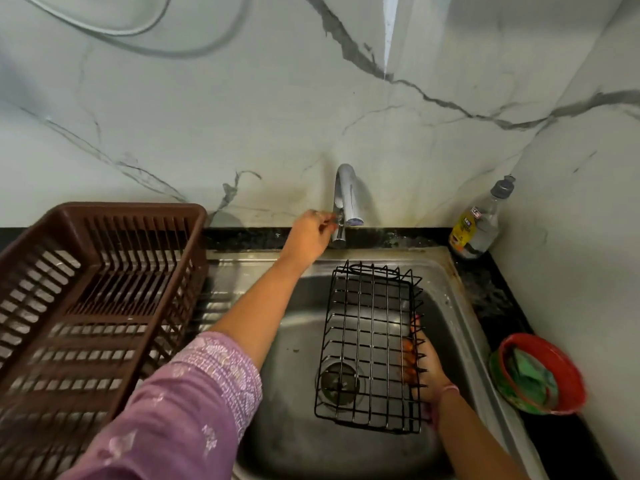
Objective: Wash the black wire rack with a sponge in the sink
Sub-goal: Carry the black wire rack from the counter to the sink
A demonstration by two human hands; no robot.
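We see our left arm (249,317) dressed in a loose lilac-purple sleeve (180,410) that ends near the elbow, its hem worked in bands of pale white embroidery with small floral motifs scattered further up the cloth. Our forearms are bare. On our left hand (309,236) a ring shows faintly on one finger. Our right hand (427,370) has reddish-orange stained fingertips, and a thin pink thread band (450,390) circles the wrist

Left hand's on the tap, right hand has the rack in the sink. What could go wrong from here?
1. The right hand holds the black wire rack by one side only; water may tip it.
2. The faucet spout sits behind the rack, so water could miss it or splash the counter.
3. The sponge in the red bowl needs a free hand.
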